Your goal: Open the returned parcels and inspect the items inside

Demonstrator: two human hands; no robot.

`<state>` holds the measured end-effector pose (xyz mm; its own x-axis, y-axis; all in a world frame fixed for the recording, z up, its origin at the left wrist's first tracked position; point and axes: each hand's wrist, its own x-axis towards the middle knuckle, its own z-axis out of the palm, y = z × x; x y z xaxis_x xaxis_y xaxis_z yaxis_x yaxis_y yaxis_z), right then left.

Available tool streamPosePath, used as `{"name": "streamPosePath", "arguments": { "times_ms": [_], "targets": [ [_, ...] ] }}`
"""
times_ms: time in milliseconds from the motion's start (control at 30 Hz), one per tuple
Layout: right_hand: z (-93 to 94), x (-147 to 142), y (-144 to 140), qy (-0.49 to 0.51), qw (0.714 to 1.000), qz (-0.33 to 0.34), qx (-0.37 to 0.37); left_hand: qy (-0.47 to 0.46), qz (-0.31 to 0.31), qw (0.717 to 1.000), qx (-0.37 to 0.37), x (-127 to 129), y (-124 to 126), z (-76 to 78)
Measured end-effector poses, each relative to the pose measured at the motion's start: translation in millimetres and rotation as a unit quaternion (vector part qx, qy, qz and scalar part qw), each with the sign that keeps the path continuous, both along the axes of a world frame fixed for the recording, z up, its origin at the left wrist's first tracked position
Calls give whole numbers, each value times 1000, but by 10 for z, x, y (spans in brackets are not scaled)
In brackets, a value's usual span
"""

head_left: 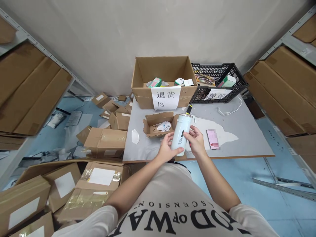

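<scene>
Both hands hold a white cylindrical bottle (181, 133) with dark lettering over the front edge of the grey table (247, 138). My left hand (166, 148) grips its lower end from the left. My right hand (196, 140) wraps its right side, fingers on the lettering. Just behind the bottle lies a small opened cardboard box (158, 123) with crumpled white paper inside. A yellow and black tool (189, 109) pokes out behind the bottle's top.
A large open carton (164, 80) with a paper sign stands at the table's back, a black plastic crate (218, 82) beside it. A phone (213, 139) and a white cable (232, 110) lie to the right. Many cartons (103, 141) litter the floor left; shelving flanks both sides.
</scene>
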<state>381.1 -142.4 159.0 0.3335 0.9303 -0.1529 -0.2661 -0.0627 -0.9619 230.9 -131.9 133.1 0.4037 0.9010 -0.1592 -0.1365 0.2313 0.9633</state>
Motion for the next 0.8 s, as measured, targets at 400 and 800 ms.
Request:
{"name": "streamPosePath", "arguments": {
  "times_ms": [400, 800],
  "targets": [
    [-160, 7, -11, 193, 977, 90, -9, -106, 16, 991, -86, -32, -103, 7],
    [-321, -29, 26, 187, 981, 46, -27, -115, -15, 988, -98, -26, -95, -5]
  ]
}}
